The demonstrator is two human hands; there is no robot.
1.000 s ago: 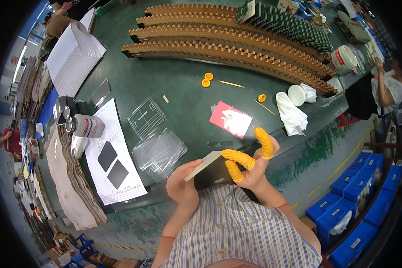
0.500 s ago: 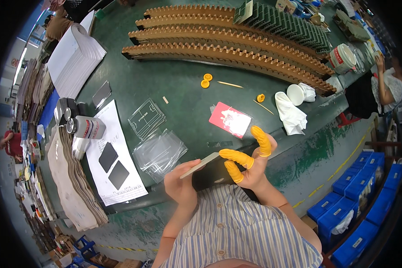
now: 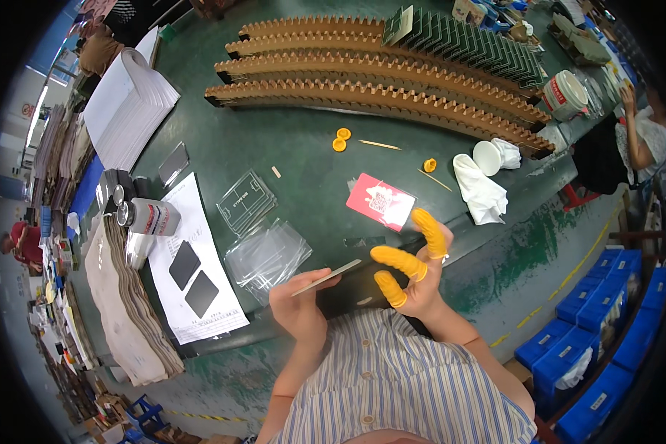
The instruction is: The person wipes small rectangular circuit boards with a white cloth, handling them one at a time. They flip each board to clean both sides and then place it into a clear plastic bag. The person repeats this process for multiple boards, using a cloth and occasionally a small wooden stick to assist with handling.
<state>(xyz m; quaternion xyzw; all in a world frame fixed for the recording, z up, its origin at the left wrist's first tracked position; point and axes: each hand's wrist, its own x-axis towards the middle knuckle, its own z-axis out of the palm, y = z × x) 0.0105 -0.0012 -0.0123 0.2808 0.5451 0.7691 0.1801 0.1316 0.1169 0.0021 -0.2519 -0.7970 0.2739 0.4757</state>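
Observation:
A thin, pale flat panel [image 3: 325,278], seen nearly edge-on, is gripped along its lower end by my left hand [image 3: 294,302]. Beside it, apart from the panel, my right hand [image 3: 420,285] has its fingers spread and holds nothing. Yellow rubber finger cots [image 3: 398,260] cover its thumb and fingers. Just beyond the hands lies a red and white card [image 3: 379,201] on the green table [image 3: 303,166]. Clear plastic sheets [image 3: 268,251] sit in a pile left of it, below a stack of clear pieces with white outlines [image 3: 247,201].
Notched brown racks [image 3: 333,92] cross the back, one holding green panels [image 3: 466,48]. Left are a paper sheet [image 3: 226,318] with dark plates [image 3: 201,294], a grey bottle [image 3: 155,217] and stacked boards [image 3: 122,303]. White cloth [image 3: 477,192] lies right; blue bins [image 3: 562,355] stand below.
My right fingers have come away from the panel's upper edge and now stand apart from it. The panel has tipped lower in my left hand.

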